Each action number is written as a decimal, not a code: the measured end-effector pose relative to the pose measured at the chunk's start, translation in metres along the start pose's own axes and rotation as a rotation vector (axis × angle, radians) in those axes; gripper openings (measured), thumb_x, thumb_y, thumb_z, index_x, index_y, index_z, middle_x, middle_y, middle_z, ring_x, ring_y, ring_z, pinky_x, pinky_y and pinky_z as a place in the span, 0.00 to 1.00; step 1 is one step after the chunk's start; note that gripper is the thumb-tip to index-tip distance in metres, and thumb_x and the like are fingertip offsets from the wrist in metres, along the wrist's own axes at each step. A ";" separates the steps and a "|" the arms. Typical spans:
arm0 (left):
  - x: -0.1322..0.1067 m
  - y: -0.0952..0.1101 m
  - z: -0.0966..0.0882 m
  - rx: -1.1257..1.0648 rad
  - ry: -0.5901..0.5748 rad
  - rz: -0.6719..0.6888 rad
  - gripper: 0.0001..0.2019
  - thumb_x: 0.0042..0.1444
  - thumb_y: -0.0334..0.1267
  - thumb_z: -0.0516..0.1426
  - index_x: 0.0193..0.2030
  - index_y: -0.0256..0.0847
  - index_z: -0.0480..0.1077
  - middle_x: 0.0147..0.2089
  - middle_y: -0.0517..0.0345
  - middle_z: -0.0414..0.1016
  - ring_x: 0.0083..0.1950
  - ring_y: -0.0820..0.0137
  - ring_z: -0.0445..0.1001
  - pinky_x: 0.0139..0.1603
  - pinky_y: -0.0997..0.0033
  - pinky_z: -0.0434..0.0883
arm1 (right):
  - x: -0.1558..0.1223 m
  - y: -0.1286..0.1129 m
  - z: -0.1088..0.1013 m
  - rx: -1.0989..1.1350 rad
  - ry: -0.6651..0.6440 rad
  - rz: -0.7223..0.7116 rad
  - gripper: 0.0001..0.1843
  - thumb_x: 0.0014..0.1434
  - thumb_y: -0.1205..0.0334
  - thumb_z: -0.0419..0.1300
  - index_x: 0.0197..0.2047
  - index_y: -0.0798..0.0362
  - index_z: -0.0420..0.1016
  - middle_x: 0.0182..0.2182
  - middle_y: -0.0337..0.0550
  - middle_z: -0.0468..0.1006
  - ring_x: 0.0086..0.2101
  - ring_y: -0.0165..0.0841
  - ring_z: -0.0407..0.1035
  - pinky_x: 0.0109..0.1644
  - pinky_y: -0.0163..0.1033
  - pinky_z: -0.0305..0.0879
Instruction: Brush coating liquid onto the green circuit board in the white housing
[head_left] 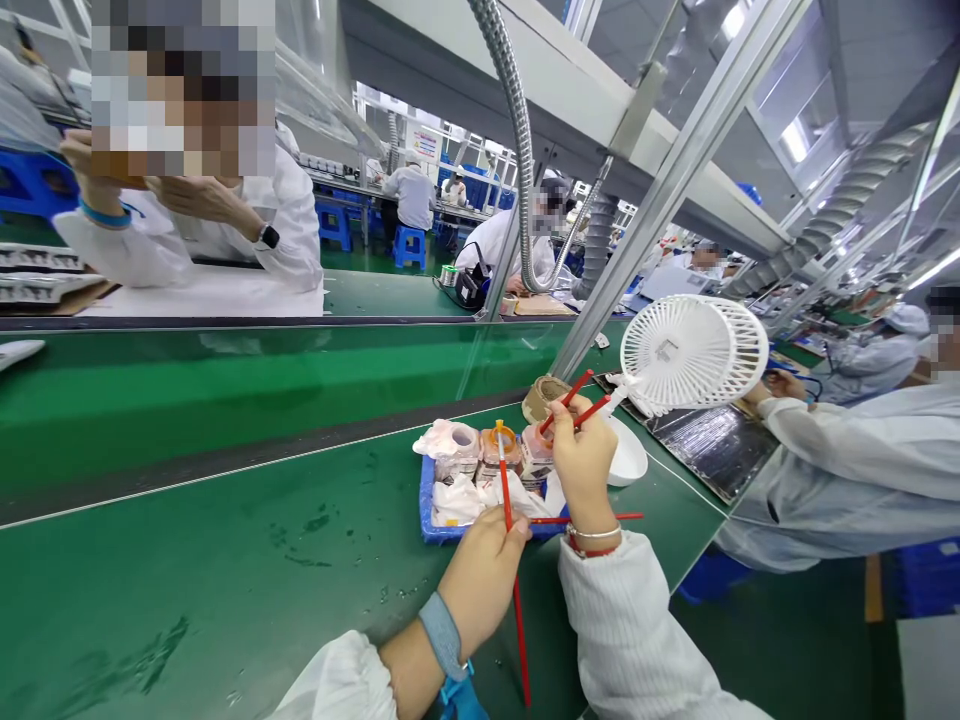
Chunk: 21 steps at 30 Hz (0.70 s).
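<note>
My left hand [484, 575] is closed around a thin red-handled brush [519, 620]. Its pale tip end points up to the orange-rimmed mouth of the middle jar [501, 455]. Over the right-hand jar [534, 452], my right hand [585, 455] pinches a red-handled brush [592, 411]. A second red handle [577, 386] slants out beside its fingers; whether the hand grips that one too is unclear. The left jar [457, 452] has white tissue around it. All three jars sit in a blue tray [426, 500] with crumpled tissue [457, 500]. Another red stick [626, 516] lies across the tray's front right.
A white fan [694, 350] on a white base [628, 455] stands right of the tray, with a tape roll [544, 398] behind. Water spots mark the green table [247, 600]. A metal post [667, 190] slants overhead. Co-workers sit opposite [292, 210] and at right [847, 470].
</note>
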<state>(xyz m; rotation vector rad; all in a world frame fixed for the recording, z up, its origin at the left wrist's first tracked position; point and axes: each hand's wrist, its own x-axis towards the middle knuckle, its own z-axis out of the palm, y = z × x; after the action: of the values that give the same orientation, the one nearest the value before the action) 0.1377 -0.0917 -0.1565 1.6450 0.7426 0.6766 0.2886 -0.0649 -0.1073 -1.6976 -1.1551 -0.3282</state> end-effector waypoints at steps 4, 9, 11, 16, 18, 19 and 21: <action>0.000 -0.001 0.000 -0.010 -0.006 0.005 0.15 0.60 0.39 0.43 0.32 0.37 0.68 0.41 0.48 0.72 0.46 0.64 0.67 0.52 0.64 0.61 | -0.004 0.003 0.004 0.067 0.044 0.011 0.14 0.59 0.53 0.52 0.32 0.53 0.73 0.22 0.40 0.75 0.24 0.35 0.70 0.31 0.36 0.62; -0.001 0.000 0.000 -0.019 -0.003 -0.004 0.15 0.60 0.41 0.43 0.33 0.37 0.68 0.43 0.47 0.72 0.49 0.64 0.67 0.55 0.63 0.60 | -0.007 0.011 0.015 0.171 0.108 0.027 0.15 0.61 0.52 0.50 0.34 0.54 0.70 0.21 0.39 0.72 0.24 0.34 0.69 0.32 0.37 0.63; -0.001 0.001 0.001 -0.021 -0.002 -0.009 0.16 0.59 0.41 0.43 0.33 0.37 0.68 0.44 0.46 0.72 0.49 0.63 0.66 0.55 0.63 0.59 | -0.009 0.012 0.020 0.216 0.134 0.029 0.15 0.61 0.52 0.50 0.34 0.54 0.69 0.22 0.39 0.71 0.23 0.33 0.68 0.31 0.37 0.63; -0.001 0.002 0.000 -0.020 -0.008 0.001 0.16 0.59 0.41 0.43 0.32 0.37 0.68 0.43 0.45 0.72 0.50 0.63 0.67 0.56 0.62 0.59 | -0.015 0.012 0.024 0.318 0.203 0.049 0.15 0.61 0.54 0.50 0.28 0.53 0.64 0.19 0.36 0.68 0.23 0.31 0.66 0.31 0.37 0.64; -0.001 0.003 0.000 -0.022 -0.006 0.007 0.15 0.59 0.40 0.43 0.31 0.38 0.68 0.44 0.46 0.72 0.50 0.63 0.66 0.57 0.62 0.58 | -0.018 0.011 0.023 0.349 0.214 0.057 0.15 0.62 0.54 0.49 0.27 0.53 0.63 0.19 0.36 0.68 0.23 0.31 0.66 0.32 0.37 0.64; -0.001 0.003 0.000 -0.023 -0.005 0.011 0.15 0.58 0.40 0.43 0.31 0.38 0.68 0.44 0.46 0.72 0.50 0.63 0.66 0.57 0.62 0.58 | -0.019 0.011 0.023 0.361 0.214 0.063 0.15 0.62 0.54 0.49 0.27 0.53 0.63 0.19 0.36 0.68 0.23 0.31 0.66 0.32 0.37 0.64; -0.001 0.004 0.000 -0.022 -0.002 0.011 0.15 0.58 0.39 0.43 0.31 0.38 0.68 0.43 0.45 0.72 0.50 0.63 0.67 0.56 0.61 0.59 | -0.019 0.011 0.020 0.381 0.211 0.073 0.15 0.62 0.53 0.49 0.29 0.53 0.64 0.21 0.37 0.69 0.24 0.30 0.67 0.31 0.37 0.65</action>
<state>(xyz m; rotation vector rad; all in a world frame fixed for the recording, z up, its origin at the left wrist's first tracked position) 0.1374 -0.0927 -0.1526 1.6302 0.7227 0.6893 0.2819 -0.0581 -0.1352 -1.3324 -0.9305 -0.2188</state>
